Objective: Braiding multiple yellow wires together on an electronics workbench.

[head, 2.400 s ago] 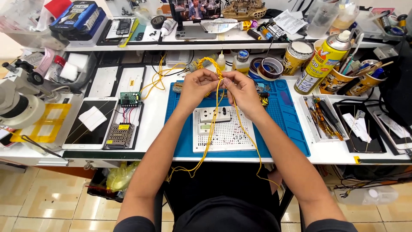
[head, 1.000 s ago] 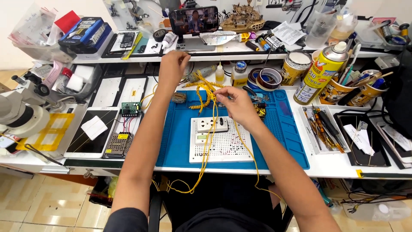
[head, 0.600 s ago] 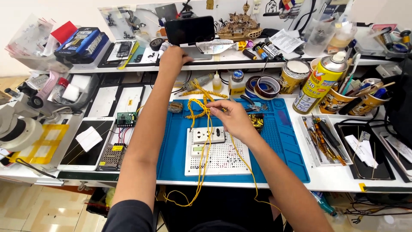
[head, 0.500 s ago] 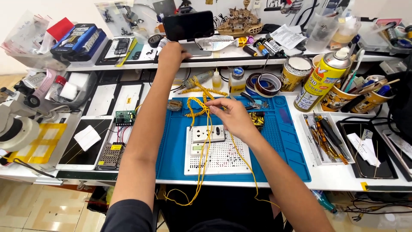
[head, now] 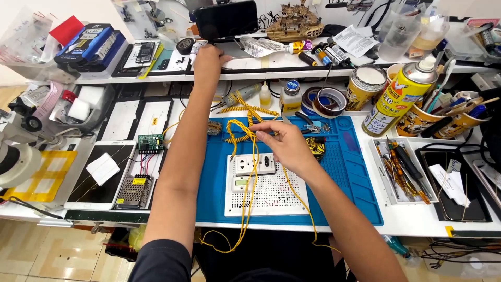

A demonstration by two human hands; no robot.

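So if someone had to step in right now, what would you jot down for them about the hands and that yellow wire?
Left hand: stretched up to the white upper shelf, resting by the dark phone on a stand; what it grips is hidden.
Right hand: pinching the thin yellow wire above the blue rubber work mat.
The wire loops over the white perforated socket board and hangs off the bench's front edge. More coiled yellow wire lies at the mat's back edge.
Done: wire in hand. Left: both ends hang loose.
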